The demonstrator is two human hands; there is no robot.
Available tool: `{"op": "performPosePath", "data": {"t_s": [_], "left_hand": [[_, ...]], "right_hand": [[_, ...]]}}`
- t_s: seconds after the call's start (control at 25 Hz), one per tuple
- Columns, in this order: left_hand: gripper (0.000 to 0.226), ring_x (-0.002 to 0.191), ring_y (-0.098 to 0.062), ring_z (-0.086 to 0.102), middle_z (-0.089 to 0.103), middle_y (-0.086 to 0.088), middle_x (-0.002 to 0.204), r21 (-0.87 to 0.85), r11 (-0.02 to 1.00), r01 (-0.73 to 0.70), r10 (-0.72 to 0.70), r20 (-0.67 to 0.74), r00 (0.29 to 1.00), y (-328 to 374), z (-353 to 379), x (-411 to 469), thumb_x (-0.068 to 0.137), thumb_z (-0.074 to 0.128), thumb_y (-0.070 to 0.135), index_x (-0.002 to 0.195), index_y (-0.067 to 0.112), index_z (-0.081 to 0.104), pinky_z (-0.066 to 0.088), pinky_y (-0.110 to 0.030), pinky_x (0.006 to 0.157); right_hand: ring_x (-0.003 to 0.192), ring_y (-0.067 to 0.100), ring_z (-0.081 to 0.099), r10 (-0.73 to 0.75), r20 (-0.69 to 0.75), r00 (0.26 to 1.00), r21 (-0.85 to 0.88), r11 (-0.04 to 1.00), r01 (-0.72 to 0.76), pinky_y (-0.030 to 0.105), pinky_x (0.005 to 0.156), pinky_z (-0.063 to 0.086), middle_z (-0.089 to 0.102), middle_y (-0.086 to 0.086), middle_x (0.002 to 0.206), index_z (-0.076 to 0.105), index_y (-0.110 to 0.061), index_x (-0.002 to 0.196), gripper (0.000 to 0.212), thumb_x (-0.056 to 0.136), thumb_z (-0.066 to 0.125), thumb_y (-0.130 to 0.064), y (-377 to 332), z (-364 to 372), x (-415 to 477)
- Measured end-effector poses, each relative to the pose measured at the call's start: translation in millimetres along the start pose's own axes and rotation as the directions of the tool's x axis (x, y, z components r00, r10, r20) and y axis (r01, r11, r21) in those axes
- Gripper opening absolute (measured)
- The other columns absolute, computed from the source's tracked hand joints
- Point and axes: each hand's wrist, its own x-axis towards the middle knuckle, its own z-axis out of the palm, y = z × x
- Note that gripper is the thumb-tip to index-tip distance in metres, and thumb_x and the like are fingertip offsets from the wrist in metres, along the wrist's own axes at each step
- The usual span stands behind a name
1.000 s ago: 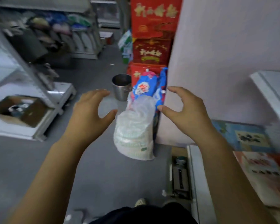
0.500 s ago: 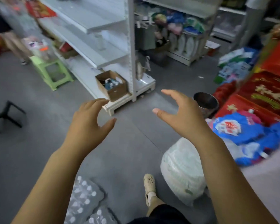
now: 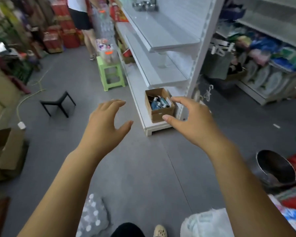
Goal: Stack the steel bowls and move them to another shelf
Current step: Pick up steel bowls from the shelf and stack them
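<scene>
Hands, left (image 3: 104, 124) and right (image 3: 191, 122), hover with fingers spread loosely, holding nothing.

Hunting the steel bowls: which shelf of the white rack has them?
The top shelf in view, steel bowls at its far end; the bottom shelf carries a cardboard box.

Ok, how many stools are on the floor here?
2: a green stool beside the white shelving, and a black stool on open floor to its left, nearer the camera. Clutter may hide more.
</scene>
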Motion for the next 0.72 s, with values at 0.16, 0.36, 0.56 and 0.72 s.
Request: {"op": "performPosePath", "data": {"t_s": [0.16, 0.36, 0.56, 0.72], "left_hand": [[0.059, 0.141, -0.016, 0.042, 0.053, 0.006, 0.148, 0.013, 0.997, 0.074, -0.073, -0.051, 0.996, -36, -1, 44, 0.092, 0.071, 0.039, 0.146, 0.023, 0.051, 0.037, -0.045, 0.117], [0.06, 0.141, -0.016, 0.042, 0.053, 0.007, 0.147, 0.01, 0.99, 0.142, -0.14, -0.106, 0.984, -108, -10, 117, 0.091, 0.072, 0.039, 0.144, 0.022, 0.052, 0.038, -0.044, 0.116], [0.059, 0.139, -0.016, 0.044, 0.054, 0.007, 0.146, 0.016, 0.996, 0.087, -0.083, -0.155, 0.984, -177, -45, 235, 0.091, 0.072, 0.037, 0.144, 0.022, 0.052, 0.038, -0.038, 0.115], [0.057, 0.138, -0.018, 0.045, 0.055, 0.005, 0.145, 0.049, 0.999, 0.007, 0.0, -0.142, 0.99, -219, -57, 338, 0.092, 0.072, 0.036, 0.143, 0.02, 0.053, 0.037, -0.036, 0.112]], "right_hand": [[0.137, 0.013, 0.049, -0.053, 0.093, 0.994, -0.005, 0.999, 0.053, 0.032, 0.118, 0.037, 0.057, -0.009, 0.146, 0.056, -0.027, 0.146, 0.06, 0.091, 0.077, -0.039, -4, 34, 72], [0.133, 0.013, 0.055, -0.08, 0.124, 0.989, 0.003, 0.997, 0.081, 0.042, 0.116, 0.043, 0.062, -0.01, 0.142, 0.059, -0.031, 0.143, 0.061, 0.088, 0.079, -0.045, -16, 84, 181], [0.141, 0.01, 0.045, -0.086, 0.068, 0.994, 0.08, 0.994, 0.08, 0.02, 0.104, 0.032, 0.052, -0.011, 0.152, 0.054, -0.031, 0.147, 0.06, 0.092, 0.077, -0.04, -54, 128, 307], [0.143, 0.01, 0.043, -0.062, -0.002, 0.998, 0.104, 0.993, 0.062, 0.02, 0.103, 0.031, 0.05, -0.013, 0.154, 0.052, -0.031, 0.149, 0.061, 0.093, 0.075, -0.041, -71, 152, 398]]}}
